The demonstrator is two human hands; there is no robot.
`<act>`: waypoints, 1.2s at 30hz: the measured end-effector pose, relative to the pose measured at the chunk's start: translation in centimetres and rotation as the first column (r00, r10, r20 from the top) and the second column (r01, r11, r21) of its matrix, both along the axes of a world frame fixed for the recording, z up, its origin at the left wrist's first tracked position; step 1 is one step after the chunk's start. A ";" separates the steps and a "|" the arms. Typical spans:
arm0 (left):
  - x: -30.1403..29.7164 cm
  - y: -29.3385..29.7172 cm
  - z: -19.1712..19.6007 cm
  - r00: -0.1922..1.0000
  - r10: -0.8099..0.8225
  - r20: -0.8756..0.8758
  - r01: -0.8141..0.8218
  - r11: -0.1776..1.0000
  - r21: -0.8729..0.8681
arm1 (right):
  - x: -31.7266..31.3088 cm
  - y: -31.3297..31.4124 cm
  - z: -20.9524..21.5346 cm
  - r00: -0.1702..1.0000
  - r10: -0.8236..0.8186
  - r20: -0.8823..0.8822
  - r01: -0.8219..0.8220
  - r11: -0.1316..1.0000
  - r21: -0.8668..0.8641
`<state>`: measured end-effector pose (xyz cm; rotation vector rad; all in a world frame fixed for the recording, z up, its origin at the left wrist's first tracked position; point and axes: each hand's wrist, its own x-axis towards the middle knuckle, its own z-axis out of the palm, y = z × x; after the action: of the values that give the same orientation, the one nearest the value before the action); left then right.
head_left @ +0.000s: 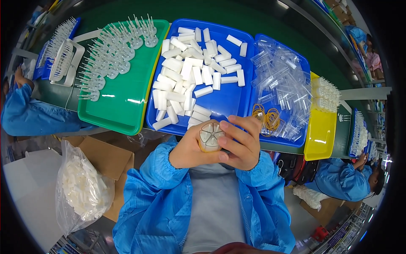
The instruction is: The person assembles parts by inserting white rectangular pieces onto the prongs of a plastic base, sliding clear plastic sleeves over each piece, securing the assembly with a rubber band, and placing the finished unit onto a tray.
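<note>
Close in front of my chest, both my hands hold a round bundle (210,136) of white wedge-shaped pieces, with thin dark lines between the wedges and a yellowish edge low on one side. My left hand (182,149) wraps around its left side. From the right, the fingers of my right hand (244,144) curl over and press on it. Just beyond is a blue tray (239,98) with many white foam-like blocks (186,70). A second blue tray (308,63) holds clear plastic pieces (281,74) and yellowish rubber bands (270,118) near my right hand.
At left, a green tray (116,103) carries rows of clear pronged parts (112,55). A yellow tray (319,137) at right has white bundles (325,94) at its far end. A bag of white pieces (84,188) stands by a cardboard box (105,156). Co-workers' blue sleeves (38,118) show at both sides.
</note>
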<state>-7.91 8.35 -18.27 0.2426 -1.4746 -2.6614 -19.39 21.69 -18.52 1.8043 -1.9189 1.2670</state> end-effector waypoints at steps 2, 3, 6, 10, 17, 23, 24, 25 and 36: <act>-0.2 -0.1 0.2 0.999 -0.030 -0.015 0.030 1.000 -0.007 | 0.0 0.1 -0.1 1.000 0.006 -0.030 -0.007 0.999 -0.049; -0.2 -0.2 0.3 0.998 -0.067 -0.016 0.067 0.998 0.002 | 0.0 0.1 -0.1 0.999 -0.002 -0.038 -0.001 0.997 -0.073; -0.3 -0.1 0.1 0.993 -0.114 -0.028 0.115 0.993 0.023 | 0.4 0.2 -0.1 0.999 -0.024 -0.038 0.020 0.995 -0.100; -0.2 -0.3 -0.3 0.990 -0.137 -0.036 0.136 0.990 -0.035 | -0.1 0.1 -0.4 0.998 0.016 -0.063 -0.023 0.994 -0.103; -0.4 0.2 0.5 0.986 0.101 -0.137 -0.133 0.957 -0.257 | -0.4 0.8 -0.6 0.981 -0.008 -0.194 -0.007 0.997 -0.077; 0.1 -0.1 -0.1 0.997 -0.035 -0.066 0.001 0.887 -0.461 | -0.7 0.7 -1.1 0.997 0.069 0.045 -0.064 0.992 -0.106; 0.1 -0.2 -0.1 0.994 -0.067 -0.092 0.022 0.907 -0.420 | -0.8 0.7 -1.2 0.998 0.047 0.042 -0.043 0.995 -0.091; 0.0 -0.2 0.0 0.988 -0.098 -0.119 0.046 0.926 -0.376 | -1.0 0.8 -1.2 0.999 0.024 0.040 -0.021 0.997 -0.073; -0.2 -0.9 0.2 0.960 -0.206 -0.189 0.057 0.806 -0.589 | -1.8 1.1 0.0 0.999 0.047 -0.008 -0.046 0.994 0.104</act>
<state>-8.11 7.49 -18.04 -0.2387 -2.1714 -2.0739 -21.14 22.78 -18.53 1.9118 -1.9832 1.1903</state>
